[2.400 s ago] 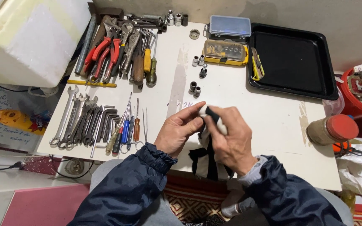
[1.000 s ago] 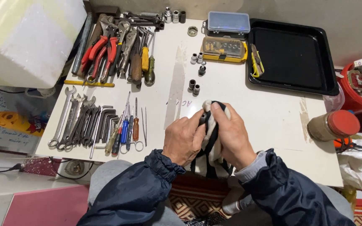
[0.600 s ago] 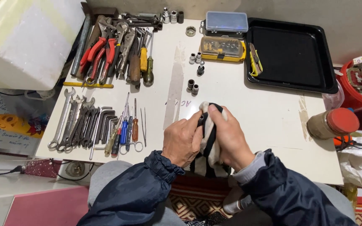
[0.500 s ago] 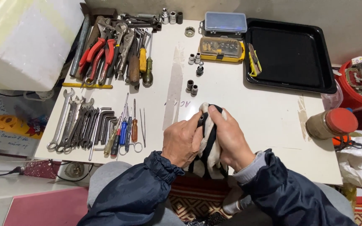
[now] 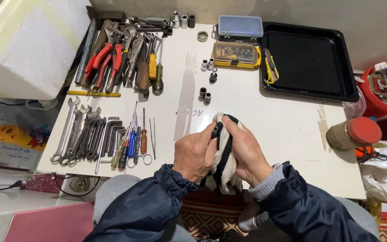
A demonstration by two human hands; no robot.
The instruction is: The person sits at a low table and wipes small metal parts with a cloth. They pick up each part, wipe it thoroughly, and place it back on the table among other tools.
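You are holding a black-and-white cloth [image 5: 224, 157] between both hands at the near edge of the white bench [image 5: 265, 116], just in front of the pair of loose sockets [image 5: 204, 95] that are standing near the bench's middle. Your left hand [image 5: 195, 156] is closing its grip on the cloth from the left, thumb and fingers pressed onto a small dark object wrapped in the top of the fabric; what that object is cannot be told. Your right hand [image 5: 246, 152] is clamping the cloth from the right, its fingers lying over the upper fold. The cloth's long axis is running from the sockets' side down toward your lap, where its tail is hanging off the bench edge between your sleeves. Both hands are equally close to it, meeting at its top end. Left of the sockets the screwdrivers [image 5: 133, 142], hex keys [image 5: 108, 136] and wrenches [image 5: 75, 130] are lying in a row; beyond the sockets a yellow socket case [image 5: 237, 54] is sitting beside the black tray [image 5: 310, 60].
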